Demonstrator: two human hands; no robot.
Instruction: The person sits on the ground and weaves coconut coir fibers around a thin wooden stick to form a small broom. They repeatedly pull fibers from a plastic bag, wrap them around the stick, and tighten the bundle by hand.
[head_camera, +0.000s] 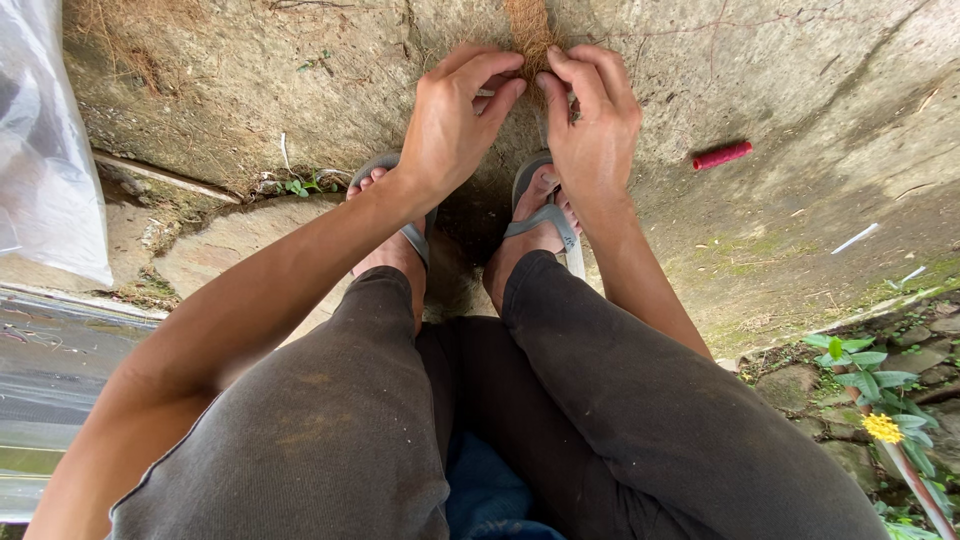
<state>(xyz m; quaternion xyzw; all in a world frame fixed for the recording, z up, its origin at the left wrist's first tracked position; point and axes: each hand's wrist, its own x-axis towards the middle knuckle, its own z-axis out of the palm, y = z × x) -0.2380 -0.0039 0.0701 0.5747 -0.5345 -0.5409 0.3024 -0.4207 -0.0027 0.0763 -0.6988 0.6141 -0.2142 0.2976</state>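
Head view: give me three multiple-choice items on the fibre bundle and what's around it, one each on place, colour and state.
1. Where does the red cylinder lie?
A. right of the right hand
B. on the lap
C. under a sandal

2. What colour is the flower at lower right?
A. white
B. yellow
C. blue

3. How is the brown fibre bundle held?
A. lying untouched
B. by the left hand alone
C. pinched by the fingers of both hands

Answers: A, it rests on the concrete right of that hand; B, its petals are yellow; C, both hands' fingertips meet on it.
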